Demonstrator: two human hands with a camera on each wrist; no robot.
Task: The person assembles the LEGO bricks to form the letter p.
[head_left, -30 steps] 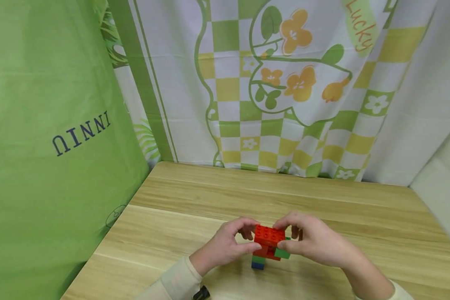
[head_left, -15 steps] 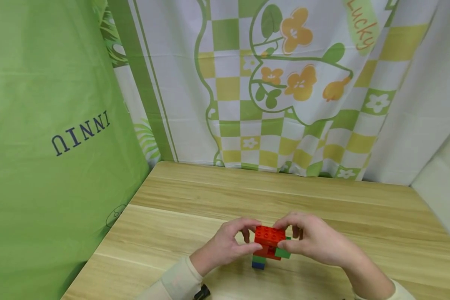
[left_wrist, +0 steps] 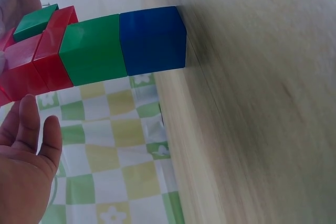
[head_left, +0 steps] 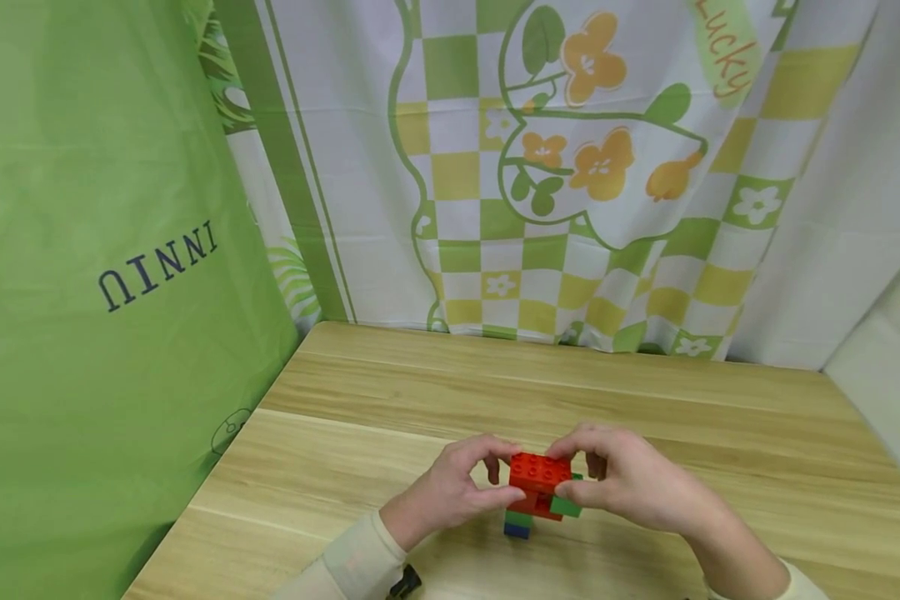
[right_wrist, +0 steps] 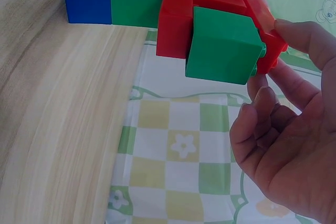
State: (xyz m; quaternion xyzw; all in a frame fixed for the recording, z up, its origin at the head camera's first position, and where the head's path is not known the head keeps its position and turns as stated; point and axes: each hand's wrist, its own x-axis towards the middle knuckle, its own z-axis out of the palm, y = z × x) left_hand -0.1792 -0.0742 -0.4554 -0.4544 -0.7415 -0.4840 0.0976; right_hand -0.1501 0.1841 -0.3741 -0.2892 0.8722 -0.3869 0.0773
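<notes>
A small stack of toy building bricks stands on the table between both hands. At its base is a blue brick (left_wrist: pixel 153 40), with a green brick (left_wrist: pixel 94 48) on it and red bricks above. A second green brick (right_wrist: pixel 226 45) juts from the right side, under the studded red top brick (head_left: pixel 538 473). My left hand (head_left: pixel 453 487) pinches the stack's left end between thumb and fingers. My right hand (head_left: pixel 633 479) pinches the top brick's right end, thumb at the near face and index finger at the far one. Its other fingers curl loosely beneath, touching no brick.
The wood-grain table (head_left: pixel 390 379) runs back to a checked, flowered curtain (head_left: pixel 540 283). A green curtain (head_left: pixel 120 400) hangs along its left edge. Beside the left sleeve lies a small black object (head_left: pixel 405 582).
</notes>
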